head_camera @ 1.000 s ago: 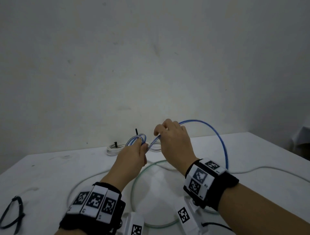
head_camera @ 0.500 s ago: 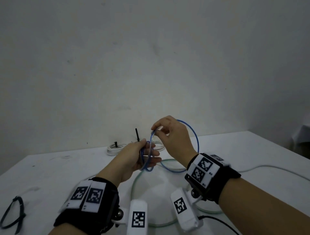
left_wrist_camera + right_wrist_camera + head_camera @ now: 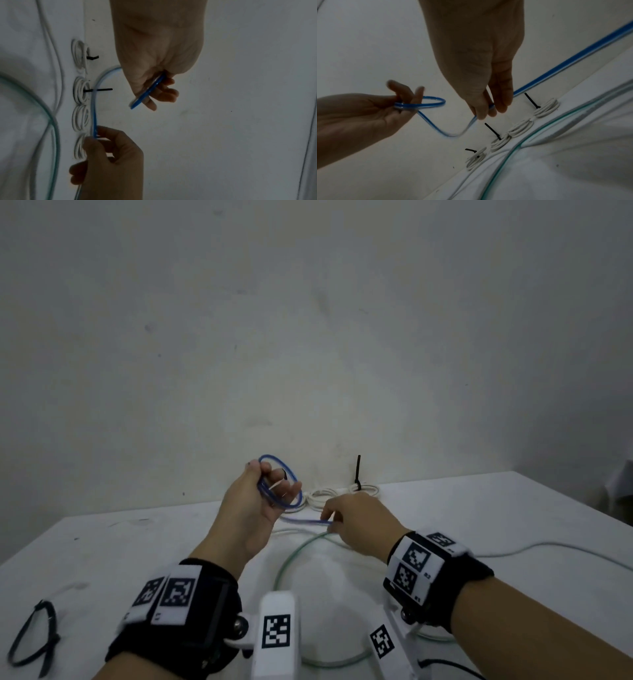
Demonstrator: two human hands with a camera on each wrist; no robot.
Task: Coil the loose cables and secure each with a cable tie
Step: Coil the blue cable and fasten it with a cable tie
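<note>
A person stands at a white worktop [image 3: 102, 542], winding a blue cable [image 3: 279, 491] into a coil. The left hand [image 3: 255, 508] is raised with the palm turned inward, its thumb and fingers curled round a small blue loop, apparently to keep the turns already made stacked together. From that loop the cable dips and runs a short way to the right hand [image 3: 359, 523], held lower and just above the worktop, which pinches the loose stretch between thumb and fingertips, probably to feed the next turn up to the coil. In the right wrist view the rest of the blue cable trails away past that hand. Against the wall sit white cable coils [image 3: 546, 108], several already bound with black cable ties [image 3: 493, 131], set out of the way. A green cable [image 3: 291, 556] lies loose below the hands, and spare black ties [image 3: 34, 635] wait at the near left edge.
</note>
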